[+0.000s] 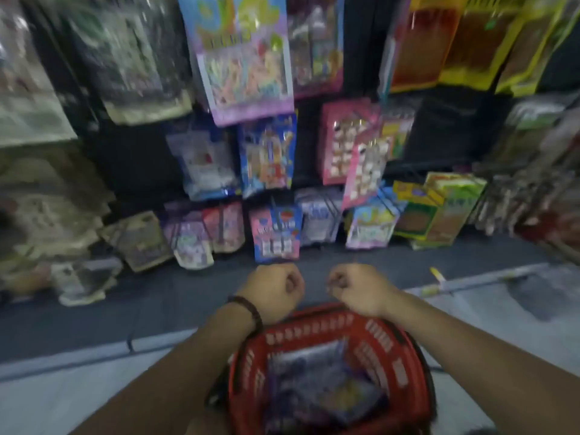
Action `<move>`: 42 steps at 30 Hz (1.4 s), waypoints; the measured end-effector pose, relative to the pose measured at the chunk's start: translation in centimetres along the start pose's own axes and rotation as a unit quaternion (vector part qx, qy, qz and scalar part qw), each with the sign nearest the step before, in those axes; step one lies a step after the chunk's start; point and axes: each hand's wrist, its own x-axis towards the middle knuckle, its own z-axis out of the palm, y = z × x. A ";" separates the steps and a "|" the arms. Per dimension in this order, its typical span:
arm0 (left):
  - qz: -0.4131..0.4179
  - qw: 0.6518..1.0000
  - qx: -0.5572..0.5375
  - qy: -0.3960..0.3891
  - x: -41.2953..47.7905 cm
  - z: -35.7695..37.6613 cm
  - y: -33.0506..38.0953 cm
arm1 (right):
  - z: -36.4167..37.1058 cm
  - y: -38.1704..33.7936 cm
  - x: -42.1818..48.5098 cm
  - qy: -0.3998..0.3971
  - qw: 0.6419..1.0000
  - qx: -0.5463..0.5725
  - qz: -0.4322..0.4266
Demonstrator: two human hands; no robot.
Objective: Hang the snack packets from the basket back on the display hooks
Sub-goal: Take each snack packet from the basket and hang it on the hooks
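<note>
Snack packets (317, 381) are sitting in the red basket (314, 335); above its far rim the left hand (276, 290) and right hand (357, 287) are hovering, both balled up, gripping nothing.

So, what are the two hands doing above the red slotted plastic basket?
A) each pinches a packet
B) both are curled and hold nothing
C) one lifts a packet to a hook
B: the left hand and right hand are curled fists with nothing in them, above the red slotted plastic basket, where the purple snack packets lie.
</note>
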 end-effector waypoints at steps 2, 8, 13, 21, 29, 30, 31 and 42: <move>-0.014 0.999 -0.005 -0.029 -1.3 4.4 -1.2 | 4.1 3.5 -1.2 -0.030 0.999 0.011 0.030; -0.032 0.995 -0.020 -0.089 -2.2 13.6 -5.1 | 14.7 15.3 -2.7 -0.099 0.984 0.035 0.146; -0.110 0.987 -0.014 -0.118 -2.1 17.4 -8.9 | 17.2 16.0 -2.3 -0.181 0.965 0.035 0.189; -0.131 0.977 0.004 -0.168 -0.8 19.3 -10.5 | 26.3 18.9 -0.3 -0.295 0.933 0.010 0.206; -0.146 0.963 0.044 -0.223 -0.2 20.6 -12.0 | 33.5 23.1 0.7 -0.317 0.899 -0.248 0.169; -0.145 0.963 0.041 -0.222 -0.2 20.6 -12.0 | 31.6 21.0 0.3 -0.285 0.909 -0.268 0.142; -0.144 0.964 0.039 -0.222 -0.3 20.6 -12.0 | 30.7 20.1 0.3 -0.272 0.908 -0.290 0.129; -0.159 0.957 0.043 -0.237 -1.4 19.8 -11.5 | 22.1 14.7 -0.5 -0.012 0.999 -0.008 0.051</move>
